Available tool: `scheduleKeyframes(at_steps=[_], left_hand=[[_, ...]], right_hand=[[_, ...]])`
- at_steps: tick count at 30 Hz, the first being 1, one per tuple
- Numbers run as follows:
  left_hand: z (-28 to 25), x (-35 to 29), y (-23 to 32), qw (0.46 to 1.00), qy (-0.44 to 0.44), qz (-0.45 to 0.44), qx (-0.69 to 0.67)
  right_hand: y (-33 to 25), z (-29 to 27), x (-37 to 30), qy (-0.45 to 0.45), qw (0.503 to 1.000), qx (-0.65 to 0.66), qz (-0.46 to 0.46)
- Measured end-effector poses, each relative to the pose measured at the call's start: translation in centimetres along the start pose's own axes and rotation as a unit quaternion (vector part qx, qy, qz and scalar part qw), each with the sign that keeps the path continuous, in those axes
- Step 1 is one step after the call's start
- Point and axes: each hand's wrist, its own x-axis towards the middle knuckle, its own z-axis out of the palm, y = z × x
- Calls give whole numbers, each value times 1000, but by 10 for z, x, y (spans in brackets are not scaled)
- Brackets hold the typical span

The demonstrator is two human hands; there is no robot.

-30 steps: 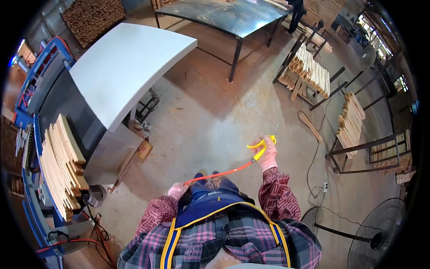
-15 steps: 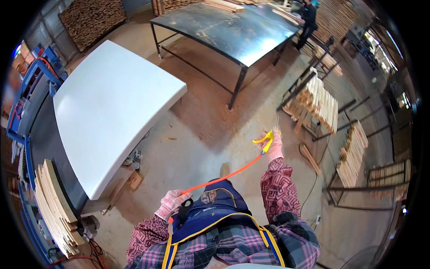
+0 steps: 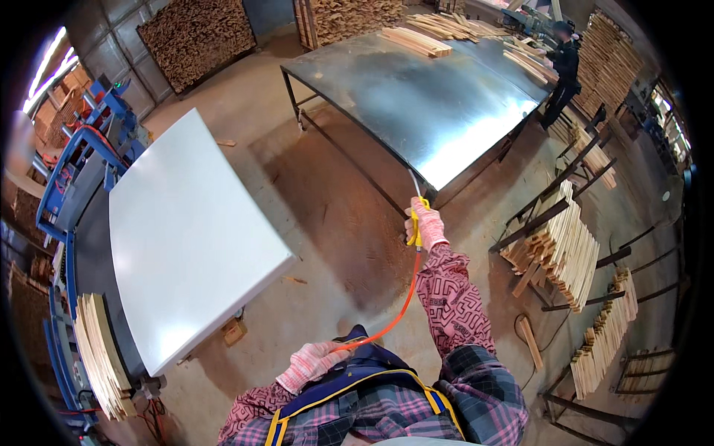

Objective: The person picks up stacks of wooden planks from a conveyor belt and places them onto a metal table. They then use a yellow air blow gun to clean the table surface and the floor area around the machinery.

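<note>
In my gloved right hand (image 3: pixel 428 224) is a yellow air blow gun (image 3: pixel 416 232), its thin nozzle pointing ahead toward the near corner of the dark metal table (image 3: pixel 357 82). An orange air hose (image 3: pixel 398 320) runs from the gun's lower end back toward my body. My gloved left hand (image 3: pixel 312 364) is closed round that hose, close to my blue apron (image 3: pixel 372 349). To the left, apart from both hands, lies a large white panel (image 3: pixel 190 253) with a smooth surface.
Wood strips (image 3: pixel 100 357) lie in a stack left of the panel, beside blue machinery (image 3: pixel 93 152). More strips rest on racks (image 3: pixel 558 245) at the right. Boards (image 3: pixel 416 42) lie on the metal table. A person in dark clothes (image 3: pixel 563 70) stands at its far right.
My right hand has moved forward and left with the blow gun, turning its nozzle toward the table. The left hand is lower and further right, still on the hose. The whole view has shifted.
</note>
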Motion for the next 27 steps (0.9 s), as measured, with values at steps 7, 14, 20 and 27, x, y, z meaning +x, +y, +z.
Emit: scheduleKeyframes(at_steps=[7,14,20,27], left_hand=[[-46,91,28,997,-62,42,-12],[-52,171,88,990,-89,66,-86],[-14,255,183,982,-148,49,-109],[47,362,308,989,-127,70,3]], right_hand=[[-22,24,43,-65,996,-7,52],[-66,-158,109,80,939,327,-66],[-133,-254,169,150,915,359,-109],[-224,-306,310,164,966,185,-70]])
